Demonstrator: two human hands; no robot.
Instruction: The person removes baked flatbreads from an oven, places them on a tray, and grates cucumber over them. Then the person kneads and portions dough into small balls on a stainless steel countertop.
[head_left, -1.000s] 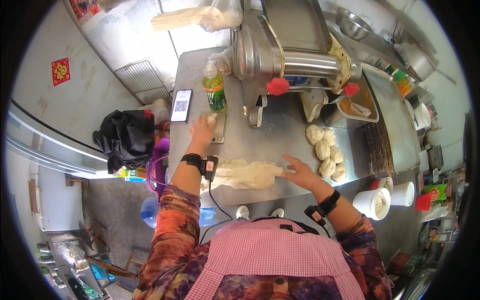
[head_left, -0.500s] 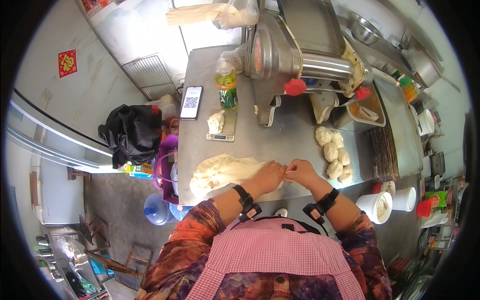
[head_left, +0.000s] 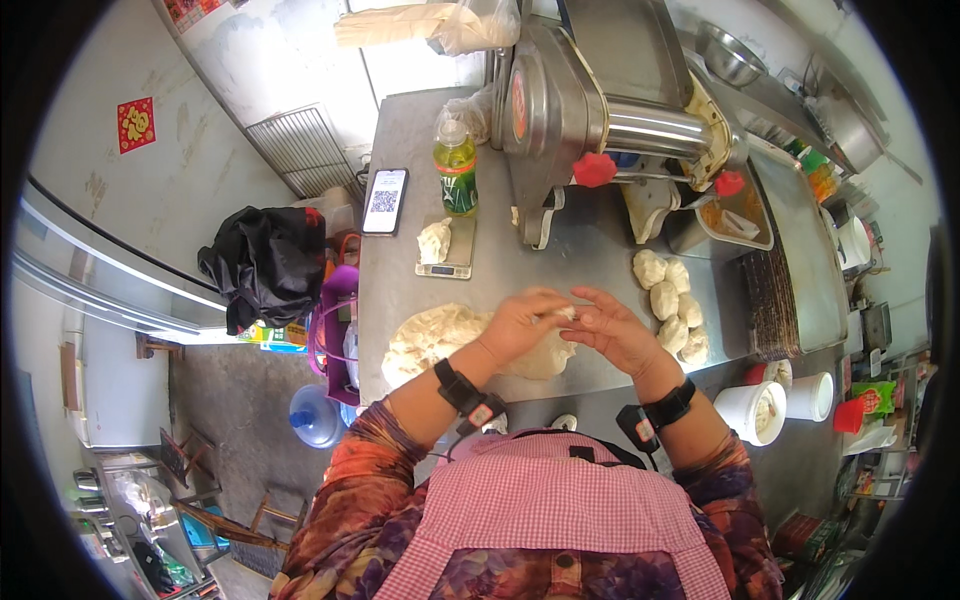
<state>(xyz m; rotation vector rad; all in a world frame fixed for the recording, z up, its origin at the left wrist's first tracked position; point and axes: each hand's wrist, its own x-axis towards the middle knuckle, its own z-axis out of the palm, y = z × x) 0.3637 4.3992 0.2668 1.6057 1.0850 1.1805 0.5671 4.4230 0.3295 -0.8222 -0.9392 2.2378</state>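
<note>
Over the near part of the metal table, my left hand (head_left: pixel 522 325) is closed, its fingertips pinching a small pale bit of dough (head_left: pixel 567 313). My right hand (head_left: pixel 617 330) is held right beside it, palm partly up, fingers stretched and apart, the fingertips close to that bit. Beneath and left of my hands lies a large mass of dough (head_left: pixel 425 340), its right end flattened and partly covered by my left hand. Farther off, a lump of dough (head_left: pixel 434 242) rests on a small kitchen scale (head_left: pixel 455 262). Several round dough pieces (head_left: pixel 664 300) sit in a cluster to the right.
A dough roller machine (head_left: pixel 620 130) with red knobs stands at the back. A phone (head_left: pixel 385 202) and a green bottle (head_left: pixel 456 172) lie or stand at back left. Stacked trays (head_left: pixel 797 250) and a metal container (head_left: pixel 720 228) are at right; white buckets (head_left: pixel 752 415) stand below the table edge.
Both hands have lifted off the dough's right end and moved slightly away from me. My right hand's fingers have spread out from a curled pose. The dough's right end now shows more.
</note>
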